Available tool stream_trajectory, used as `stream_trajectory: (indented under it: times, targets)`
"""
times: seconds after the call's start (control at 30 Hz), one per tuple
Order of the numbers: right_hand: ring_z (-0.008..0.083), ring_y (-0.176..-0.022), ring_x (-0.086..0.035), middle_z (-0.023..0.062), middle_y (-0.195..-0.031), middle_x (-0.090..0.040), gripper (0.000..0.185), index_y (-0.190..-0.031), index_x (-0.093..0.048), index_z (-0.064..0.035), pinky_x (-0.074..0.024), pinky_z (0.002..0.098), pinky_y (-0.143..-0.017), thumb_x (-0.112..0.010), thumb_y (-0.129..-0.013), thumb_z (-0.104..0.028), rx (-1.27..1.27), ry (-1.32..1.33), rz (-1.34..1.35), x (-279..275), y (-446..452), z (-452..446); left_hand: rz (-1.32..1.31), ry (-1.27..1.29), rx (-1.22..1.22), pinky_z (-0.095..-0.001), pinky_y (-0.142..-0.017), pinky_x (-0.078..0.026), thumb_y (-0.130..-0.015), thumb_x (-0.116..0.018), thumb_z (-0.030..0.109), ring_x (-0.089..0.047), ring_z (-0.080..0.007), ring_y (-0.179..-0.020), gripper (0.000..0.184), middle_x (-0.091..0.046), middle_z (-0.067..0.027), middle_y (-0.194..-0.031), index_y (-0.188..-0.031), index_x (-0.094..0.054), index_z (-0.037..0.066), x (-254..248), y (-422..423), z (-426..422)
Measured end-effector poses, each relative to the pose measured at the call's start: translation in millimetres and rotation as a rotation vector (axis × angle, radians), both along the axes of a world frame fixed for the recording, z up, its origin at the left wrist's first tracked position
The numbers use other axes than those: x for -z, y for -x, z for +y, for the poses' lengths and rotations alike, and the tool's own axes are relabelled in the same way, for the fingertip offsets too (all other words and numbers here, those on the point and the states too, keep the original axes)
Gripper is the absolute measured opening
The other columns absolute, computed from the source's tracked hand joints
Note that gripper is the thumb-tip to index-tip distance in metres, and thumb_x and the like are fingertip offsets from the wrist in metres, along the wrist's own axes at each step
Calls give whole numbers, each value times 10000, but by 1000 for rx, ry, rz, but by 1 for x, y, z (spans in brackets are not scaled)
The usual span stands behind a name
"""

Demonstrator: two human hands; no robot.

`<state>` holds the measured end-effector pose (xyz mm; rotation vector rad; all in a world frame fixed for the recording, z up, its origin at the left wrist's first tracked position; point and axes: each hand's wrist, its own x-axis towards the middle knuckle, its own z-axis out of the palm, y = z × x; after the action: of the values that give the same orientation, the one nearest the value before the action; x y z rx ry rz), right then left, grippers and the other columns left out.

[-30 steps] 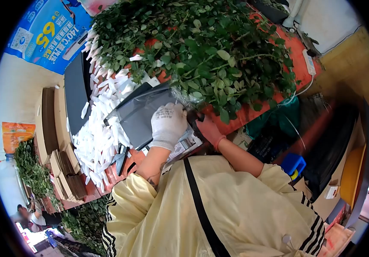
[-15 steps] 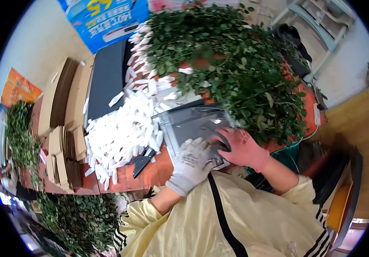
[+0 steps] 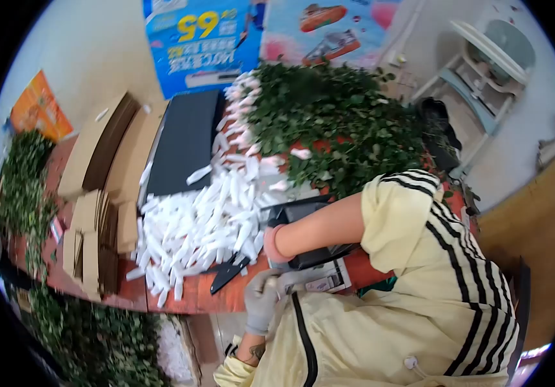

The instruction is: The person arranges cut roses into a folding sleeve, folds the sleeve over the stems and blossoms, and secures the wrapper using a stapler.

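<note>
My left hand (image 3: 261,302), in a whitish glove, is near my jacket front at the table's edge. Its fingers are curled closed, and what they may hold is hidden. A pale strip (image 3: 297,277) is right beside them. My right arm reaches left across the table; only the pink glove cuff (image 3: 278,244) shows, and the fingers are out of sight. That hand is at the right side of a heap of white sleeves (image 3: 193,226). Under the forearm are a black sheet (image 3: 300,209) and a flat printed piece (image 3: 329,277). A black-handled tool (image 3: 227,275) rests by the heap.
Leafy stems (image 3: 342,116) with white-wrapped heads cover the back right of the red table (image 3: 193,298). Folded cardboard (image 3: 90,238) and a dark board (image 3: 184,138) stand to the left. More greenery (image 3: 103,342) is below the table. A high chair (image 3: 477,84) stands behind.
My right hand has left the black sheet and swung left toward the white sleeves. My left hand has drawn back toward my body and curled closed. The view has shifted.
</note>
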<state>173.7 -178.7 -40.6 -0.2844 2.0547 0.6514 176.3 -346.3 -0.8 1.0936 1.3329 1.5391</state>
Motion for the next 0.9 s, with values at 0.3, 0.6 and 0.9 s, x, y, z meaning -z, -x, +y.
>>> stream_trajectory:
  times: [0.3,0.6,0.9]
  targets:
    - [207,-900,-596,47,-914,-633,240,-934,-664,-155,-456,355,-800,-572,-742,-266,-183,334,640,-146,-67,22,-950,274,35,-322,-850,-461,-891,-455,521,-588,-222,-955,537,-623,-76,-1092,-1187,-551,83,62,2,93]
    - [334,-1116,-433,158,-1140,-482,658,-1072,-534,-77,-349,467,-966,-751,-552,-416,714,489,1778,-111,-270,16,-1014,376,338,-416,-870,-461,-862,-419,619,-532,-287,-1088,690,-541,-60,-1253,-1331,-424,113,1,2,100]
    - [226,-1050,-542,113,-1055,-595,291,-1070,-587,-48,-417,373,-933,-555,-860,-248,632,509,2923,-271,-352,98,-265,-381,490,-397,-993,-391,-919,-405,357,-418,-297,-1232,555,-317,-184,-1419,-1364,-330,35,-231,-74,161]
